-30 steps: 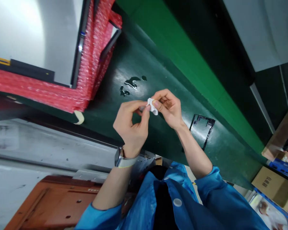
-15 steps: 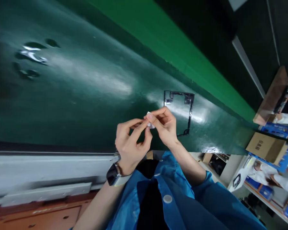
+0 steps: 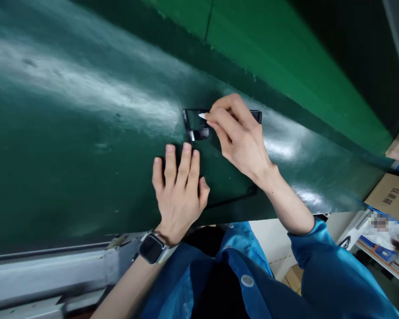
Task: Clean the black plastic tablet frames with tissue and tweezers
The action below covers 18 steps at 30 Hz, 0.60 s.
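A thin black rectangular frame (image 3: 187, 120) lies flat on the green work surface (image 3: 86, 168), partly covered by my hands. My right hand (image 3: 241, 137) is closed in a pinch over its far side, gripping a small white piece (image 3: 202, 115) that tapers to a point, perhaps folded paper or cloth. The tip of that piece is close to the frame's far left corner; whether it touches cannot be seen. My left hand (image 3: 179, 186) lies flat, palm down and fingers stretched, with its fingertips at the frame's left edge. A watch sits on the left wrist.
A green raised panel (image 3: 252, 57) runs along the back of the surface. At the far right stand a cardboard box (image 3: 390, 197) and shelving, with another person partly visible. A pale metal rail (image 3: 53, 274) borders the near left edge.
Both hands were together handling the white piece in front of the frame. Now my left hand has let go and lies flat, while my right hand has carried the piece over the frame.
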### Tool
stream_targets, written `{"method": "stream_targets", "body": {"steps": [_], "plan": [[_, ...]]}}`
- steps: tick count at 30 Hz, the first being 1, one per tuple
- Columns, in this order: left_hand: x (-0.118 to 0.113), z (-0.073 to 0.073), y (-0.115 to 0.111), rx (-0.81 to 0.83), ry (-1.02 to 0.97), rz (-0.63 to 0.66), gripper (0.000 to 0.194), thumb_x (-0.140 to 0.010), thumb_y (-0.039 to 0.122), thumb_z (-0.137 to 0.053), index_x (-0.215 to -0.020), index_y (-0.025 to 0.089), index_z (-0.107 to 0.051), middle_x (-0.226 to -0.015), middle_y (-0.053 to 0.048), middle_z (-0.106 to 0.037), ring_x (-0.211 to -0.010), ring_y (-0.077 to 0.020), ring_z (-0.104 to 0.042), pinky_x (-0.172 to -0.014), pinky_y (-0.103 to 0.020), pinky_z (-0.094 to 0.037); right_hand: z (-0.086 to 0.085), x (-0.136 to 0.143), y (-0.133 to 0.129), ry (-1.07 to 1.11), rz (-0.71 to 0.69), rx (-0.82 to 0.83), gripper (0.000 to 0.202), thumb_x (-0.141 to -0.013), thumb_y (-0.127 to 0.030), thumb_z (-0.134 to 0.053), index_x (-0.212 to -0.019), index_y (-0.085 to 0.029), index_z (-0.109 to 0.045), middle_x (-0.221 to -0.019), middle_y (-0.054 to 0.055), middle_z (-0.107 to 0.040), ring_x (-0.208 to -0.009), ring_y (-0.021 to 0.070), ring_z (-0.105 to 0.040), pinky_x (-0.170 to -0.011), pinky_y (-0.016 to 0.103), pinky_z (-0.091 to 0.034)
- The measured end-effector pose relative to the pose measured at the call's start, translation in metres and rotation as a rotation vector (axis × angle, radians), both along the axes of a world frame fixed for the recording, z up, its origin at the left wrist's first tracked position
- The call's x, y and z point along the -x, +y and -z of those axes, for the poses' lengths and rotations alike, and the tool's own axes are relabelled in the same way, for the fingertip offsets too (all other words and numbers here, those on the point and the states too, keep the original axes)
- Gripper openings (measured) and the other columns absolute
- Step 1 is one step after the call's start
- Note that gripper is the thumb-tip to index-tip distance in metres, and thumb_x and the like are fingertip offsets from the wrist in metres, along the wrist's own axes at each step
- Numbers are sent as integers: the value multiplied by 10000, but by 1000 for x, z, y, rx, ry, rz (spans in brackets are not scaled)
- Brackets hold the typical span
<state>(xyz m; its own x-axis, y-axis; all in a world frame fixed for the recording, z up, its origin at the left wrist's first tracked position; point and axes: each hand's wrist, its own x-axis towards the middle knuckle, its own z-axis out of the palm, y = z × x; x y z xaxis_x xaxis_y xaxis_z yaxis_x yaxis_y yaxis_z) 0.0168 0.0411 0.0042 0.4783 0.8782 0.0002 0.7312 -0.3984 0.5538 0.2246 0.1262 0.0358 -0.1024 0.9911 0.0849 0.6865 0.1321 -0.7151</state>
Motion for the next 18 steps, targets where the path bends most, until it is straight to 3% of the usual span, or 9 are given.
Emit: {"method": "stream_targets", "body": {"steps": [6,11,13,18], "plan": [[0,-3,0,-17,50,29,881,-990,197,-550,-1791,144,-186,-1838,-103,-271,-1785,-276,-104,-1514,-515,-87,-7,3,21,-79,-141,163,391,-1161,-168,-371,-967,-277,-693,-1106,18,-700,-1158,177,-688,-1086,357,-662],[3,-2,-3,35,18,2,931,-975,194,-588,-1801,230,-160,-1834,-68,-295,-1780,-280,-105,-1521,-546,-83,-10,6,34,-45,-210,218,423,-1177,-206,-364,-904,-287,-677,-1091,-25,-695,-1266,140,-676,-1214,328,-623],[3,-2,-3,40,11,-3,940,-970,194,-597,-1801,242,-160,-1842,-57,-276,-1779,-276,-106,-1523,-532,-70,-10,5,37,-110,-256,201,440,-1178,-190,-339,-923,-265,-689,-1064,-8,-686,-1276,156,-684,-1203,364,-633],[-1,-7,2,-44,39,37,870,-977,185,-544,-1778,104,-213,-1859,-59,-169,-1789,-209,-56,-1515,-381,5,-12,3,35,-282,-319,113,473,-1187,-186,-283,-1006,-206,-720,-1019,51,-683,-1261,206,-706,-1113,395,-674]]}}
